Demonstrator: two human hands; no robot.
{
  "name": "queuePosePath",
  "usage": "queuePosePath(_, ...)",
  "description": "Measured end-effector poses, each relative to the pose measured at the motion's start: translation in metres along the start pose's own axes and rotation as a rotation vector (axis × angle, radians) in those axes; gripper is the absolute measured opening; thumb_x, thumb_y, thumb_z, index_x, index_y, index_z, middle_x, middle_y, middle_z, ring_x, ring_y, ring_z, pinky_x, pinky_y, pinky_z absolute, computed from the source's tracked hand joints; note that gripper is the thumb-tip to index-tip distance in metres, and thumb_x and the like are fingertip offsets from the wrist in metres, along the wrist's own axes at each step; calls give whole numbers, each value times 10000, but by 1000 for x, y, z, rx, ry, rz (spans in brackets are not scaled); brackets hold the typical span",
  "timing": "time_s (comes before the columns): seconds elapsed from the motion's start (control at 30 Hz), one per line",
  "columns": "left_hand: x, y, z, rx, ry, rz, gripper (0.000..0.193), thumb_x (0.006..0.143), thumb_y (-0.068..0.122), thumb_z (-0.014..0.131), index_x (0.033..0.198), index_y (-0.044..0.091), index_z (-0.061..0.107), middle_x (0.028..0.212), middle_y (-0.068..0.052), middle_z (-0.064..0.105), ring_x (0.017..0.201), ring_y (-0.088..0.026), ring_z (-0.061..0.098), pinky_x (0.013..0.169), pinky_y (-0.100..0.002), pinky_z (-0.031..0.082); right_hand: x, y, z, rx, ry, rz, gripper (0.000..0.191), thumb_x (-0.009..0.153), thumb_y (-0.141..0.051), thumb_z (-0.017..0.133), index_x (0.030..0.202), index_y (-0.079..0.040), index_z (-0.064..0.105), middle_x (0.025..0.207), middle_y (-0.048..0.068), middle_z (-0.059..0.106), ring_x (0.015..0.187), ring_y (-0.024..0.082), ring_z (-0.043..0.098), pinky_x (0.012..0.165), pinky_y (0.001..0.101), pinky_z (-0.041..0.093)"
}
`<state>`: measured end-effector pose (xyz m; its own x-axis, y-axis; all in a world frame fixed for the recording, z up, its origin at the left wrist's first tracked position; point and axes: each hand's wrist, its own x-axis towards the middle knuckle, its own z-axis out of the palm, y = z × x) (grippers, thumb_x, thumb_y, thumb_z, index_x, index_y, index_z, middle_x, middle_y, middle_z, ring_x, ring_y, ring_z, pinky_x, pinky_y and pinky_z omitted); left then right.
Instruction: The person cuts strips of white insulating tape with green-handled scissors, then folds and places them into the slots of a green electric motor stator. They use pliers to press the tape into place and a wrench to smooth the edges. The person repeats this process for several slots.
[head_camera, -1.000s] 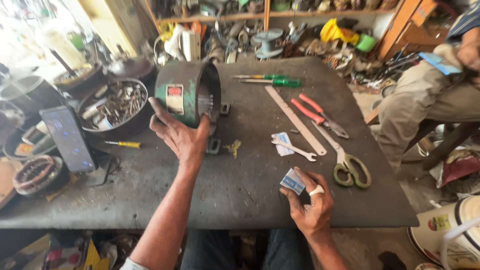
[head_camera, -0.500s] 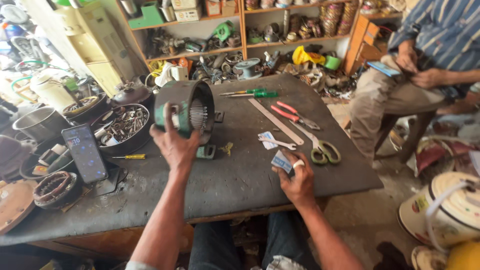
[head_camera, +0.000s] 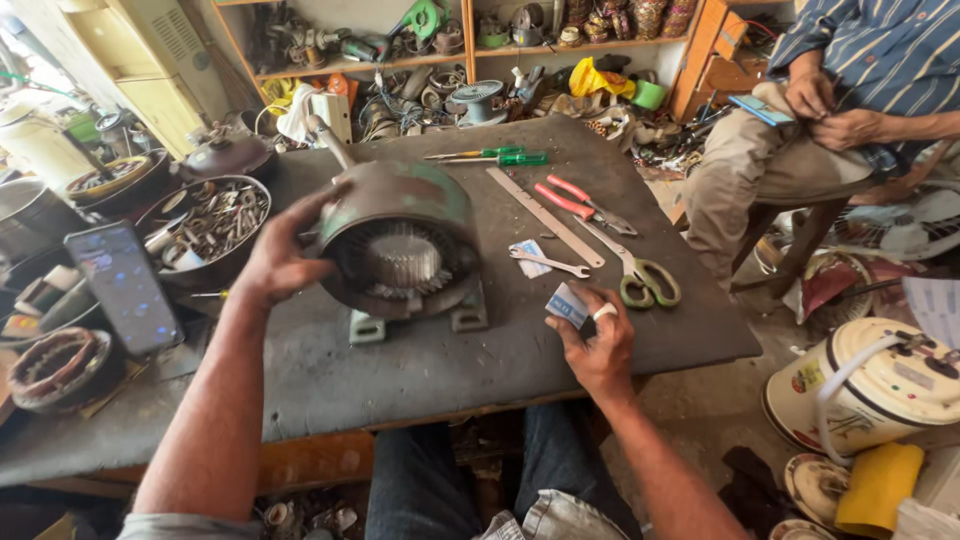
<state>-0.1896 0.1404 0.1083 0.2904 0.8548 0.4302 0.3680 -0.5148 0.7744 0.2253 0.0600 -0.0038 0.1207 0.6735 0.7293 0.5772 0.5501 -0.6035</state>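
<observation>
While the dark bowl (head_camera: 205, 235) at my left brims with loose metal bits, my left hand (head_camera: 275, 262) spreads open against the green motor housing (head_camera: 400, 250) standing on the worktop (head_camera: 420, 370); my right hand (head_camera: 600, 345) pinches a small blue-and-white packet (head_camera: 566, 304).

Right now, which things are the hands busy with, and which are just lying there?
In hand:
left hand on the green motor housing
right hand holding a small blue-and-white box

Lying about:
scissors
red-handled pliers
steel ruler
wrench
green screwdrivers
phone
bowl of metal parts
</observation>
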Motion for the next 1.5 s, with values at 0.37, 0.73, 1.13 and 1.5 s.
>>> queuePosePath(0.37, -10, 16, 68, -327, 352, 124, 770, 942, 489, 603, 1499, -32, 494, 1415, -166, 583, 1336, -235, 527, 1184, -357, 367, 2, 0, -3, 46, 2, -63, 507, 779, -125, 864, 1244, -45, 679, 1107, 153, 678, 974, 323, 709, 836, 407, 575)
queuePosePath(0.73, -81, 79, 123, 231, 879, -14, 665, 1015, 418, 692, 1478, -26, 515, 1468, -205, 550, 1389, -301, 512, 1185, -429, 380, -2, -5, 3, 113, -119, -70, 504, 778, -60, 838, 1257, -48, 680, 1088, 155, 660, 915, 285, 730, 767, 375, 598)
queuePosePath(1.13, -137, 102, 225, -556, 312, -618, 249, 939, 185, 718, 1072, -22, 755, 806, -25, 731, 705, -67, 638, 629, -245, 520, -25, -83, -29, 97, -541, -208, 573, 709, -42, 857, 1258, -49, 694, 1136, 131, 661, 1010, 316, 680, 850, 396, 573)
queuePosePath(1.5, -158, 76, 224, -393, 286, -469, 74, 923, 63, 669, 950, -1, 645, 722, 5, 659, 664, -33, 583, 563, -232, 498, -21, -105, -16, 102, -719, -282, 568, 649, -59, 868, 1193, -12, 715, 1063, 148, 661, 965, 346, 639, 835, 425, 537)
